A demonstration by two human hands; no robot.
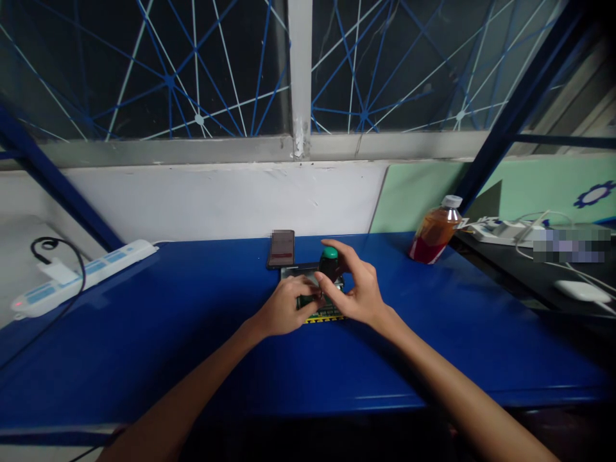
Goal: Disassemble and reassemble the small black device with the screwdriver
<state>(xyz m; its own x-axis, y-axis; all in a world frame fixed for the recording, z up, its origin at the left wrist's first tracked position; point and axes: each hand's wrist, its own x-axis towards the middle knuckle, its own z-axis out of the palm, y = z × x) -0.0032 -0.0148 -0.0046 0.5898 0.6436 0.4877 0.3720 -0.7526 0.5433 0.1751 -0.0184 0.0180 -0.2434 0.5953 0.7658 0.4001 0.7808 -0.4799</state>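
Upright near the middle of the blue table (168, 353), a green-topped tool (330, 255) stands over a green board (323, 313). Its rounded cap is bright green, and the thick handle below it looks black; the lower part is lost behind the fingers. The board shows rows of small marks and a yellow-and-black strip along its near edge, with a dark, glossy panel (293, 272) at its far side. Most of the board is covered by the hands, and its fine detail is too small to read.

The right hand (359, 285) is partly closed round the tool's handle, thumb on the near side and index finger arched by the cap. The left hand (287, 307) lies low over the board's left part, fingers bent inward; whether they pinch anything cannot be told.

Just beyond the panel lies a phone (282, 250), its top edge blurred by pixelation. Farther right stands a bottle (436, 232) of amber drink with a red label. A white power strip (91, 277) lies at the left, and a pixelated patch hides something at the far right.
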